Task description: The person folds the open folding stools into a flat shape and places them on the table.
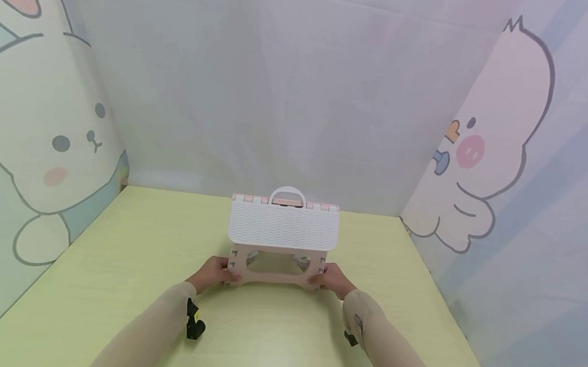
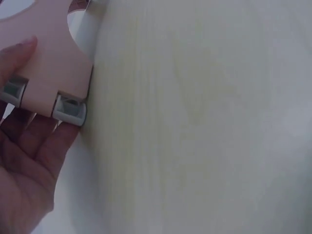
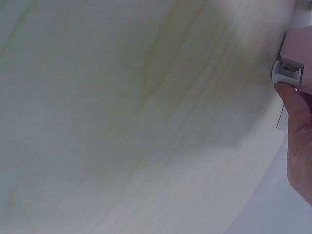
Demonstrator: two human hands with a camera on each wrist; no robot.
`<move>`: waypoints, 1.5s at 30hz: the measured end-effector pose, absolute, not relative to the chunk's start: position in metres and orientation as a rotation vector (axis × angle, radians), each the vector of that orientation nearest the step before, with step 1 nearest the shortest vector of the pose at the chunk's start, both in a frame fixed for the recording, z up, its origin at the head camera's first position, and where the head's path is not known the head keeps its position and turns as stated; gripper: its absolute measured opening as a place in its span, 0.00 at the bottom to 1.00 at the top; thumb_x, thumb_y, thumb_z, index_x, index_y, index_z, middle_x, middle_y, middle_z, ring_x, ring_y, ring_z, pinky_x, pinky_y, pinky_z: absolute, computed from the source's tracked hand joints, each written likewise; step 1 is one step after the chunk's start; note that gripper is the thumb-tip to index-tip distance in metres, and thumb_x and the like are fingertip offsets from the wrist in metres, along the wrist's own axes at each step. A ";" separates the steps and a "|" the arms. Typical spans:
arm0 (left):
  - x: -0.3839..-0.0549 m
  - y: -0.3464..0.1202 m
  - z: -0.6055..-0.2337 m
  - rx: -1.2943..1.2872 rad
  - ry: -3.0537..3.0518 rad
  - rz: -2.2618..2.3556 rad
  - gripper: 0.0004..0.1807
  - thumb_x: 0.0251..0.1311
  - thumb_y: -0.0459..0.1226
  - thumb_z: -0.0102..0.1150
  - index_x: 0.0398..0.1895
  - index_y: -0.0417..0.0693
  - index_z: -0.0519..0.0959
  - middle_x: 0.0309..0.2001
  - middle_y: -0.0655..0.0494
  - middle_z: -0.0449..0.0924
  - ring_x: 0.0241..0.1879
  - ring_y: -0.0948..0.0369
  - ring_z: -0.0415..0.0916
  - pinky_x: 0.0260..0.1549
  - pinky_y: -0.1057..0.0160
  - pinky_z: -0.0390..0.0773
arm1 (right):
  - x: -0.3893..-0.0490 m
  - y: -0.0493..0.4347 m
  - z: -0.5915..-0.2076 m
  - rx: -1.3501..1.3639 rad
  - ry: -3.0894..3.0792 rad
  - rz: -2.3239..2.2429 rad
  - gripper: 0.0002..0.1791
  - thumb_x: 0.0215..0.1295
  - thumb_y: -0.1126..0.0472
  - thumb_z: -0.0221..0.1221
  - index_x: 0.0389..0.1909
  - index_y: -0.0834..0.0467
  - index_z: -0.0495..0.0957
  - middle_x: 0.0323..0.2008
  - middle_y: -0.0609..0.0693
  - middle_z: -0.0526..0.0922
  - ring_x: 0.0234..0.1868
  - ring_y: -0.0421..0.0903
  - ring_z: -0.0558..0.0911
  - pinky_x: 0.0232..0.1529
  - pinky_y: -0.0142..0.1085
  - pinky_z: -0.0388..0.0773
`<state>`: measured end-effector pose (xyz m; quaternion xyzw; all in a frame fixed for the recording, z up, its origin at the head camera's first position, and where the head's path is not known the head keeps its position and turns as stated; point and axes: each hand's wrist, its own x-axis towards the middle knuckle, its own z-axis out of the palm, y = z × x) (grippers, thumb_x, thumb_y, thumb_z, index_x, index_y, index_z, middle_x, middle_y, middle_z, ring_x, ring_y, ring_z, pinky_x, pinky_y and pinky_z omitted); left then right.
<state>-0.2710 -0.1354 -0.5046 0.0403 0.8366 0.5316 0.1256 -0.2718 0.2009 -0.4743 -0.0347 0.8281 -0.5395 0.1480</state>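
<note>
A folding step stool (image 1: 283, 223) stands at the middle of the table, its white textured panel facing me above a pink leg panel (image 1: 276, 278) with a wide cutout. A white carry handle (image 1: 288, 190) arches up from its top edge. At the stool's left side my left hand (image 1: 215, 273) grips the leg, thumb on the pink face and fingers around the hinged edge (image 2: 70, 109). My right hand (image 1: 334, 280) holds the opposite leg low down, its thumb across the front. In the right wrist view, a fingertip touches the white hinge piece (image 3: 286, 74).
The pale yellow table (image 1: 279, 334) runs back to a fabric wall (image 1: 258, 96). Printed curtains with a rabbit (image 1: 67, 127) and a chick (image 1: 495, 120) bound the left and right sides. A black wrist device (image 1: 194, 323) sits beneath the left sleeve.
</note>
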 end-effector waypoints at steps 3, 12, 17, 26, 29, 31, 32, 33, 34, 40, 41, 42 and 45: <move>-0.270 -0.135 -0.504 0.132 2.440 1.555 0.23 0.48 0.33 0.71 0.47 0.30 0.79 0.41 0.44 0.83 0.33 0.58 0.75 0.32 0.60 0.76 | -0.267 0.199 -0.466 -0.116 2.371 -1.550 0.20 0.47 0.70 0.63 0.44 0.74 0.78 0.44 0.63 0.83 0.40 0.49 0.81 0.42 0.45 0.79; -0.274 -0.138 -0.505 0.197 2.424 1.556 0.24 0.48 0.34 0.71 0.48 0.29 0.78 0.41 0.44 0.83 0.34 0.58 0.75 0.34 0.61 0.75 | -0.259 0.195 -0.447 -0.145 2.373 -1.526 0.22 0.49 0.70 0.63 0.48 0.74 0.77 0.47 0.64 0.82 0.40 0.47 0.80 0.43 0.45 0.78; -0.276 -0.139 -0.505 0.227 2.416 1.556 0.24 0.48 0.34 0.70 0.48 0.29 0.78 0.41 0.43 0.83 0.33 0.58 0.74 0.33 0.62 0.75 | -0.263 0.197 -0.452 -0.158 2.369 -1.528 0.22 0.49 0.71 0.62 0.48 0.74 0.77 0.47 0.64 0.81 0.40 0.47 0.80 0.43 0.45 0.78; -0.276 -0.137 -0.501 0.219 2.452 1.509 0.24 0.49 0.34 0.70 0.49 0.29 0.78 0.43 0.42 0.82 0.35 0.58 0.75 0.36 0.60 0.76 | -0.282 0.205 -0.485 -0.138 2.378 -1.541 0.24 0.47 0.70 0.64 0.49 0.71 0.78 0.49 0.62 0.82 0.41 0.47 0.80 0.41 0.44 0.78; -0.277 -0.136 -0.501 0.184 2.460 1.504 0.24 0.48 0.34 0.71 0.48 0.30 0.79 0.43 0.43 0.83 0.35 0.57 0.75 0.38 0.59 0.76 | -0.284 0.205 -0.489 -0.119 2.379 -1.544 0.23 0.46 0.69 0.64 0.48 0.71 0.79 0.47 0.61 0.82 0.40 0.47 0.80 0.40 0.43 0.78; -0.278 -0.135 -0.501 0.168 2.474 1.493 0.24 0.48 0.34 0.71 0.48 0.30 0.79 0.43 0.43 0.83 0.36 0.57 0.76 0.38 0.58 0.76 | -0.284 0.205 -0.489 -0.108 2.377 -1.551 0.23 0.46 0.69 0.64 0.47 0.71 0.79 0.47 0.61 0.83 0.40 0.47 0.80 0.40 0.42 0.78; -0.278 -0.134 -0.501 0.156 2.481 1.488 0.23 0.48 0.34 0.71 0.48 0.31 0.79 0.43 0.43 0.83 0.36 0.57 0.76 0.39 0.58 0.77 | -0.284 0.205 -0.490 -0.106 2.378 -1.551 0.23 0.45 0.69 0.64 0.47 0.71 0.79 0.46 0.61 0.83 0.39 0.47 0.81 0.40 0.43 0.78; -0.278 -0.134 -0.501 0.138 2.485 1.489 0.23 0.48 0.34 0.72 0.47 0.31 0.80 0.43 0.44 0.83 0.36 0.57 0.76 0.39 0.58 0.77 | -0.284 0.204 -0.490 -0.103 2.379 -1.551 0.23 0.45 0.69 0.64 0.47 0.71 0.79 0.46 0.61 0.83 0.39 0.48 0.81 0.40 0.43 0.78; -0.278 -0.134 -0.502 0.134 2.492 1.483 0.23 0.47 0.34 0.72 0.47 0.31 0.80 0.42 0.44 0.83 0.35 0.57 0.76 0.39 0.57 0.77 | -0.284 0.204 -0.489 -0.104 2.380 -1.551 0.23 0.45 0.69 0.64 0.47 0.71 0.79 0.46 0.61 0.83 0.40 0.48 0.81 0.40 0.43 0.78; -0.278 -0.133 -0.506 0.115 2.500 1.474 0.23 0.47 0.34 0.72 0.46 0.30 0.80 0.41 0.44 0.83 0.34 0.58 0.75 0.37 0.58 0.76 | -0.283 0.204 -0.489 -0.087 2.394 -1.531 0.23 0.45 0.68 0.64 0.47 0.70 0.80 0.47 0.60 0.82 0.40 0.48 0.80 0.41 0.44 0.78; -0.278 -0.133 -0.507 0.115 2.496 1.479 0.23 0.47 0.34 0.72 0.46 0.30 0.80 0.40 0.45 0.83 0.34 0.58 0.75 0.37 0.58 0.76 | -0.283 0.204 -0.489 -0.084 2.400 -1.524 0.23 0.45 0.68 0.64 0.47 0.70 0.80 0.47 0.60 0.83 0.39 0.47 0.80 0.40 0.43 0.78; -0.279 -0.133 -0.508 0.127 2.494 1.481 0.23 0.47 0.33 0.72 0.46 0.30 0.79 0.40 0.44 0.83 0.34 0.58 0.75 0.37 0.58 0.77 | -0.282 0.203 -0.488 -0.088 2.406 -1.518 0.23 0.45 0.69 0.64 0.47 0.69 0.80 0.46 0.59 0.83 0.38 0.46 0.80 0.39 0.42 0.78; -0.280 -0.134 -0.509 0.145 2.486 1.498 0.23 0.46 0.32 0.72 0.47 0.30 0.79 0.40 0.45 0.83 0.35 0.58 0.76 0.38 0.58 0.77 | -0.276 0.200 -0.477 -0.116 2.407 -1.518 0.21 0.46 0.70 0.63 0.45 0.71 0.79 0.44 0.59 0.83 0.35 0.44 0.78 0.38 0.41 0.77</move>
